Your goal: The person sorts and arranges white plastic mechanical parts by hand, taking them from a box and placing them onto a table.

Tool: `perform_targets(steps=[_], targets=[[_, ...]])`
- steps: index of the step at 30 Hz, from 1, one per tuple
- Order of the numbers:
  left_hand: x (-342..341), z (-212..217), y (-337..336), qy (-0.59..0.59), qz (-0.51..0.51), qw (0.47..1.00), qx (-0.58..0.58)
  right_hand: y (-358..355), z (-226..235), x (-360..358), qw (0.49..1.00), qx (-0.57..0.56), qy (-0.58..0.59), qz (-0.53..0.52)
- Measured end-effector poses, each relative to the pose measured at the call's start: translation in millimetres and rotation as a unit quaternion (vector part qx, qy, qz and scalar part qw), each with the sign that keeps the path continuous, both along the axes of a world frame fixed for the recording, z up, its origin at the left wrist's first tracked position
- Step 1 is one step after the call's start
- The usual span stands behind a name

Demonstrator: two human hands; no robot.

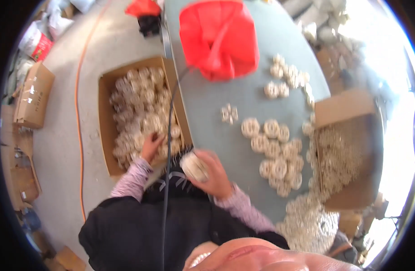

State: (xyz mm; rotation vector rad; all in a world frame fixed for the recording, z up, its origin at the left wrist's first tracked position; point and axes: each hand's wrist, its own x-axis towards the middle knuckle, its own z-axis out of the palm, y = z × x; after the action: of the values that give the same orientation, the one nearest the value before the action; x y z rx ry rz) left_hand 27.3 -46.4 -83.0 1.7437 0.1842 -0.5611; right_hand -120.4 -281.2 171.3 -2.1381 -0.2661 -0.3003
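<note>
The person's left hand (pixel 149 145) is reaching down into an open cardboard box (pixel 107 131) that is sitting on the floor (pixel 67 131) beside the tabletop (pixel 207 104). The box is filled with pale, round, wheel-shaped plastic pieces (pixel 137 99), and the fingers of this hand are curling down among them; whether its grip is closing on a piece cannot be told, since the fingertips are hidden in the pile.

The right hand (pixel 214 174) is resting at the near edge of the tabletop, its grip clenching around a short stack of the same round pieces (pixel 193 166), which is lying just in front of the person's body.

Further out on the tabletop, more round pieces (pixel 275 149) are lying flat in a loose cluster to the right, and a small cross-shaped piece (pixel 229 113) is sitting apart from them near the middle. A red bag (pixel 219 38) is standing at the far end of the tabletop. At the right edge another cardboard box (pixel 347 149) is holding a heap of pale pieces. An orange cable (pixel 77 113) is running along the floor to the left of the first box, and a closed carton (pixel 33 95) is lying further left.
</note>
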Motion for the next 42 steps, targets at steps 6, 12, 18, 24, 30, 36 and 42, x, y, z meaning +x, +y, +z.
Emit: perform_targets(steps=[6,12,18,24,30,36,42], targets=[[-29,133,7,0.173,-0.115,0.889,-0.409,45,-23,68,0.988,-0.117,0.051,0.086],[-4,-19,68,0.198,0.030,0.959,-0.200,-31,14,53,0.981,-0.176,-0.049,-0.065],[33,-109,158,0.185,-0.043,0.944,0.268,-212,31,16,0.881,-0.323,0.056,-0.341],[30,-27,23,-0.247,-0.034,0.881,0.402,-254,35,32,0.859,-0.351,0.193,-0.318],[-51,170,-84,-0.422,-0.156,0.892,-0.054,-203,40,-2,0.925,-0.267,0.132,-0.236],[-38,240,-209,-0.534,-0.226,0.806,-0.116,-180,34,-13,0.927,-0.265,0.121,-0.237],[-3,213,-318,-0.542,-0.418,0.726,0.066,-163,74,-73,0.959,0.038,0.111,-0.259]])
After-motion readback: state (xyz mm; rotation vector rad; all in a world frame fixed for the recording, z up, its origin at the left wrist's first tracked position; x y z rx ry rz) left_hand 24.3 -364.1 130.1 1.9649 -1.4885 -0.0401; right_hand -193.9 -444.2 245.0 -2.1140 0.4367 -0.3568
